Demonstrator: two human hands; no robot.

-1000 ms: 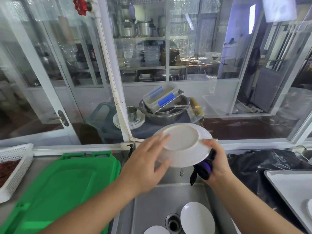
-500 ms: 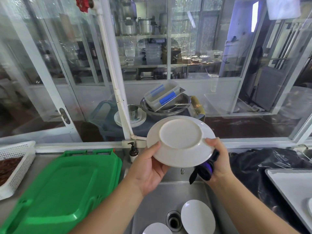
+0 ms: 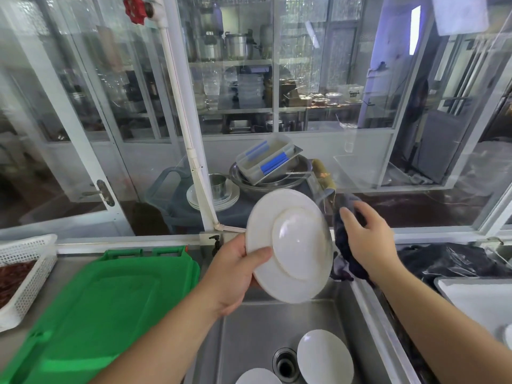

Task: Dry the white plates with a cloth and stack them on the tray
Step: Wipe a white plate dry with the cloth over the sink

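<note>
My left hand (image 3: 235, 270) grips a white plate (image 3: 291, 245) by its left rim and holds it tilted above the sink, underside toward me. My right hand (image 3: 368, 239) holds a dark blue cloth (image 3: 346, 261) just right of the plate, clear of its rim. Two more white plates lie in the steel sink (image 3: 249, 333): one (image 3: 325, 356) right of the drain, one (image 3: 257, 378) at the bottom edge. A white tray (image 3: 476, 300) sits on the counter at the right, with a plate edge (image 3: 508, 335) showing at the frame border.
A green plastic lid (image 3: 97, 309) covers the counter on the left, next to a white perforated basket (image 3: 25, 275). A black plastic bag (image 3: 443, 261) lies behind the tray. A soap pump (image 3: 216, 243) stands behind the sink. Glass panes wall off the back.
My right hand has let go of the plate's right rim and moved away to the right with the cloth. My left hand now holds the plate alone, turned more edge-on and lower.
</note>
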